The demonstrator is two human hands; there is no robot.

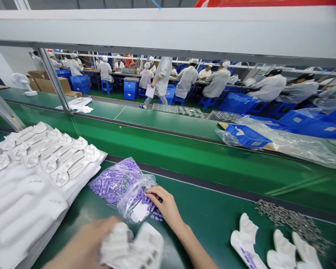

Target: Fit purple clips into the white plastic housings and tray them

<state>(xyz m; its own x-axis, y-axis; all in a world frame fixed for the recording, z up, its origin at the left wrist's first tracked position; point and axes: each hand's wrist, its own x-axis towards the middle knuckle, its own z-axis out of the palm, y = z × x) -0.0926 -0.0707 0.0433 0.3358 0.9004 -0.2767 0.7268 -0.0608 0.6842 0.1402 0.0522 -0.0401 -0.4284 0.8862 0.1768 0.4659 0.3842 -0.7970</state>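
Two hands: left hand (100, 243) clasps white shells (134, 248), right hand (164, 205) pinches purple pieces (152, 209).

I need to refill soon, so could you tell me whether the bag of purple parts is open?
Open: the bag lies flat, purple parts spilled at its mouth under the right hand.

Factory floor: conveyor belt (184, 157), rows of white-coated workers (186, 80).

A crinkled clear plastic bag of small purple plastic pieces (120, 186) lies open on the green mat; a blurred white moulded plastic shell (134, 248) sits tilted just below it.
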